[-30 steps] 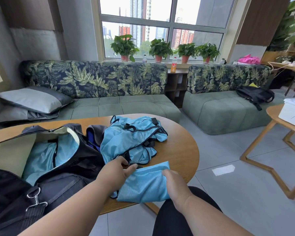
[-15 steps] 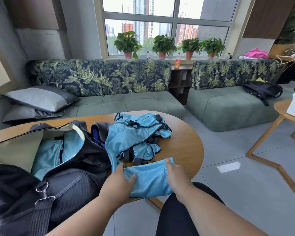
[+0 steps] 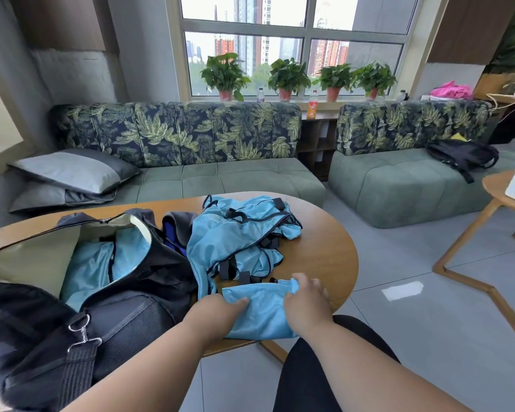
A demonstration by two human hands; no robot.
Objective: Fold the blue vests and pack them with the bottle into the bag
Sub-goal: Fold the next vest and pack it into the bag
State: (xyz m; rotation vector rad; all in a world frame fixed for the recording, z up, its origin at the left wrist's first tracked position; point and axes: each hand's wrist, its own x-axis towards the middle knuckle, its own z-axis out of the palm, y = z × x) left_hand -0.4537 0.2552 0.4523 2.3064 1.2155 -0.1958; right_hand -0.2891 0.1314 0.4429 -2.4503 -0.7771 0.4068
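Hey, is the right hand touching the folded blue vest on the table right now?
Touching. The head view shows the right hand gripping the right edge of the folded blue vest, its fingers curled over the bunched cloth with no gap.

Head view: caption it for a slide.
Both hands grip a folded vest beside the open bag.

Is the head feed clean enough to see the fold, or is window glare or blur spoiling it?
Head view: window bright and washed out, yet the vest between the hands stays evenly lit; right hand slightly motion-blurred; wide-angle bending curves the table edge and the walls.
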